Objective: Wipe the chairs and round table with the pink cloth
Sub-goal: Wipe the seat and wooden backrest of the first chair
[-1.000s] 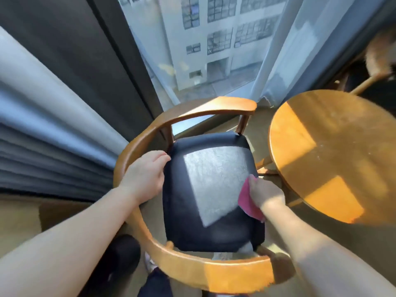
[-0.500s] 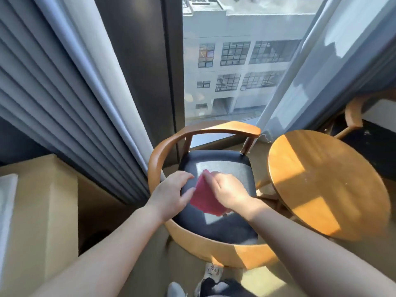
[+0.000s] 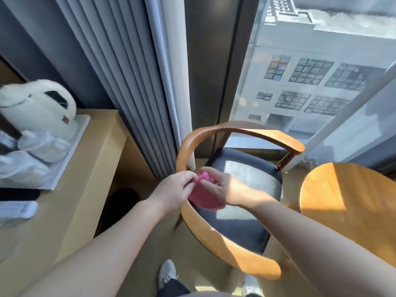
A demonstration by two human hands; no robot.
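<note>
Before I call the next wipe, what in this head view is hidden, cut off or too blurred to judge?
- Round table: right part cut by the frame edge, near part behind the right forearm.
- Pink cloth: mostly covered by the left hand and right hand; its folding is unclear.
- Chair: legs hidden under the seat; dust unreadable in glare.
- White kettle and shelf items: motion-blurred.
- A second chair: not in view.

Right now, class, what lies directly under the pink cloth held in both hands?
Under the pink cloth show the chair's wooden armrest and black seat. The left hand and right hand hide the cloth's edges and the rail just beneath.
</note>
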